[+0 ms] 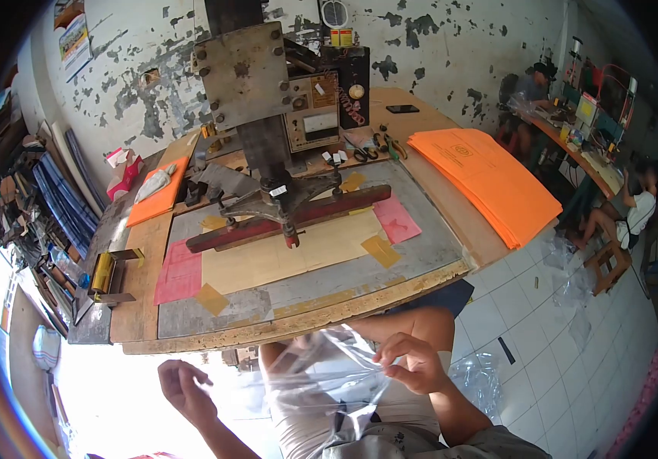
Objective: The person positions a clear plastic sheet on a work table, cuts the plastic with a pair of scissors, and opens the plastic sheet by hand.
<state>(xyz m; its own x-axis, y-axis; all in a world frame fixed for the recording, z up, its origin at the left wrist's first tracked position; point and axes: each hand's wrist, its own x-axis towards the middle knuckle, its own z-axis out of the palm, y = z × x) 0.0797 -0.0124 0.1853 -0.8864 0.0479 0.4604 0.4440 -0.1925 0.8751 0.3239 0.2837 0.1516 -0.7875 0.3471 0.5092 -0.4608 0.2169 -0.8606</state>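
Over my lap, a clear plastic film point(321, 382) hangs in loose, shiny folds. My right hand point(414, 363) pinches its upper right edge between thumb and fingers. Toward the left, the film turns faint against the bright floor and runs to my left hand point(186, 389), whose fingers are curled and closed at its edge. Both hands are below the front edge of the worktable. Above them, a press head with a red bar point(298, 218) stands over a cream sheet point(283, 256) taped to a grey plate point(428, 237).
A stack of orange printed sheets point(482, 180) lies at the table's right. At the left are a gold foil roll point(102, 273) and an orange sheet point(159, 191). Scissors point(365, 153) and a phone point(402, 109) lie behind. Two people sit at the far right, near plastic on the tiled floor.
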